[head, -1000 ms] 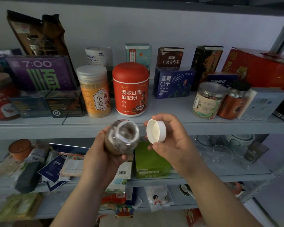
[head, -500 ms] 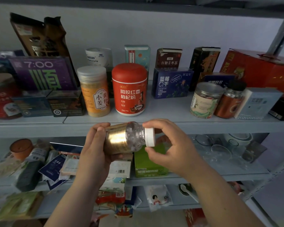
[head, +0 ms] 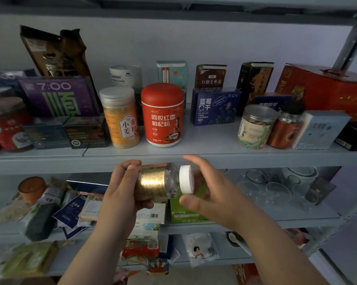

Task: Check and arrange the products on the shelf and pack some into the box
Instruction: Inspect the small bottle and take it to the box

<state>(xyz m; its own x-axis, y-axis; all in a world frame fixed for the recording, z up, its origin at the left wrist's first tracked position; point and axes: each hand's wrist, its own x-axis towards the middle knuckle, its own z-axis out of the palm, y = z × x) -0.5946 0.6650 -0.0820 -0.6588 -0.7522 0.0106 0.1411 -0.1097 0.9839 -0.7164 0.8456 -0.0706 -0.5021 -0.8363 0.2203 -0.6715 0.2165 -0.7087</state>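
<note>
A small clear bottle with a gold label lies sideways in front of the shelf edge, and my left hand is wrapped around its labelled end. Its white ribbed cap sits on the neck and points right. My right hand cups the space around the cap with fingers spread. The thumb lies just under the cap and the fingers curve behind it, without a clear grip. On the grey metal shelf above stand a red canister and a jar of yellow powder.
Boxes, jars and bags crowd the upper shelf, among them a blue box, a clear jar, and a large red box at the right. Below are a green box, loose packets and glass cups.
The cap, held apart in my right hand a second ago, now sits on the bottle. The bottle has turned sideways, and my right fingers have loosened around the cap.
</note>
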